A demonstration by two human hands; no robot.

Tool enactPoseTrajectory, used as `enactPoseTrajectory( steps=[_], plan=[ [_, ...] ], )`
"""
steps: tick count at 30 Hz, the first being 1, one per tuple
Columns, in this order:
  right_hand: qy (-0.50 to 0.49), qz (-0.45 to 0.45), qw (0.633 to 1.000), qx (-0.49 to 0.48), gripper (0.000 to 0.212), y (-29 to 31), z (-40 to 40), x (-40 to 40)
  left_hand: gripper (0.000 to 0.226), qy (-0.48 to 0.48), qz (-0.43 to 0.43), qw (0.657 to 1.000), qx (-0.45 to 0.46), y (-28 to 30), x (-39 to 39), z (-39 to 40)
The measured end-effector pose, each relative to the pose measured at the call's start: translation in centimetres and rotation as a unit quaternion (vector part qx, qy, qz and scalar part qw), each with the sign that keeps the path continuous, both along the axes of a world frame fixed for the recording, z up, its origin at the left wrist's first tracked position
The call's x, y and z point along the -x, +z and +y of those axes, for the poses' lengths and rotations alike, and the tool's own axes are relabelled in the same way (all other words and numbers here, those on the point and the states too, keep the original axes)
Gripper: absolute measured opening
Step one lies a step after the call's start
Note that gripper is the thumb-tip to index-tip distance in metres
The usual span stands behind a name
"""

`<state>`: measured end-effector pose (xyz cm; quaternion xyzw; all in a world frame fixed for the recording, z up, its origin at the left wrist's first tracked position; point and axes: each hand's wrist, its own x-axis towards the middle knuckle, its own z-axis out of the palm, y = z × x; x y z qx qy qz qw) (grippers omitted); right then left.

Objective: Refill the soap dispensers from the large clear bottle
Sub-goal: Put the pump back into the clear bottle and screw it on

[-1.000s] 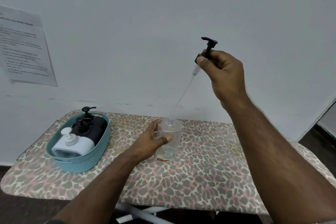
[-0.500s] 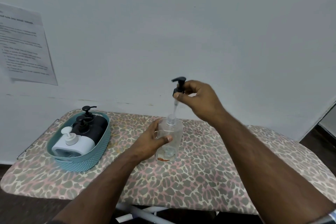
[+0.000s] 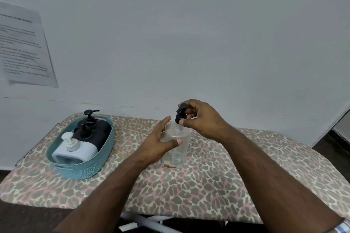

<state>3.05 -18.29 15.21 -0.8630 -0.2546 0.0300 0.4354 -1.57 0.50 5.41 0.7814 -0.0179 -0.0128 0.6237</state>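
A clear plastic bottle [image 3: 179, 149] stands upright in the middle of the leopard-print board [image 3: 208, 185], nearly empty, with a red smear at its base. My left hand [image 3: 157, 143] grips its body from the left. My right hand [image 3: 200, 119] pinches a black pump head [image 3: 181, 112] right above the bottle's neck, its tube down inside the bottle. At the left, a teal basket [image 3: 85, 168] holds a white dispenser [image 3: 75, 149] and two black dispensers [image 3: 91, 126] lying in it.
A printed paper sheet [image 3: 22, 47] is stuck on the white wall at the left. The board's white metal legs [image 3: 147, 221] show below its front edge. A dark floor and doorway edge lie at the far right.
My right hand has come down from high above with the black pump, feeding its long tube into the clear bottle until the pump head sits at the neck. My left hand stayed on the bottle.
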Motion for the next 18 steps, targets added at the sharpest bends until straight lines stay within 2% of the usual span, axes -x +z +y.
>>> enactPoseTrajectory(
  steps=[4, 6, 9, 14, 18],
  plan=[
    [0.002, 0.001, 1.0, 0.007, 0.039, -0.4, 0.16, -0.19, 0.058, -0.005, -0.023, 1.0, 0.009, 0.55, -0.01, -0.38],
    [0.01, 0.003, 1.0, 0.012, 0.043, -0.35, 0.25, -0.23, 0.053, -0.003, -0.025, 1.0, 0.007, 0.58, 0.02, -0.38],
    [0.019, 0.022, 0.999, 0.021, 0.057, -0.3, 0.45, -0.26, 0.053, -0.003, -0.029, 1.0, 0.005, 0.45, -0.06, -0.34],
    [0.007, 0.026, 0.998, 0.05, 0.069, -0.12, 0.58, -0.51, 0.064, 0.004, -0.023, 1.0, -0.002, 0.04, -0.3, -0.28],
    [-0.014, 0.023, 0.999, 0.041, 0.089, -0.22, 0.79, -0.35, 0.059, 0.0, -0.023, 1.0, 0.0, 0.09, -0.23, -0.26]
  ],
)
